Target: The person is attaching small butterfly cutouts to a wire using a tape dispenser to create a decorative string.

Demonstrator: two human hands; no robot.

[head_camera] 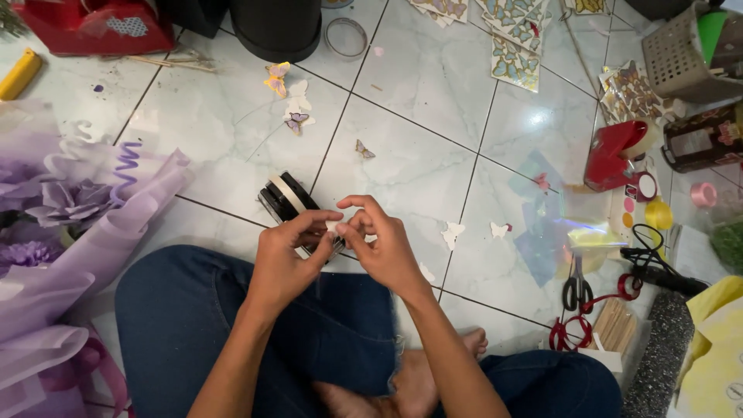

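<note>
I see my left hand (282,259) and right hand (383,244) meeting fingertip to fingertip, both pinched narrowly on a small pale paper piece (334,227) held just over the black tape dispenser (288,203) on the tiled floor (418,147). To my far right a red tape dispenser (611,155) stands near a dark rectangular box (700,139). Printed butterfly sticker sheets (515,42) lie along the top, and a red box (97,27) sits top left.

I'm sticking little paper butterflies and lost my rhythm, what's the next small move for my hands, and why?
Probably tear the tape free: both the left hand and right hand pinch a small pale piece right beside the black tape dispenser, so it likely needs separating first.
</note>
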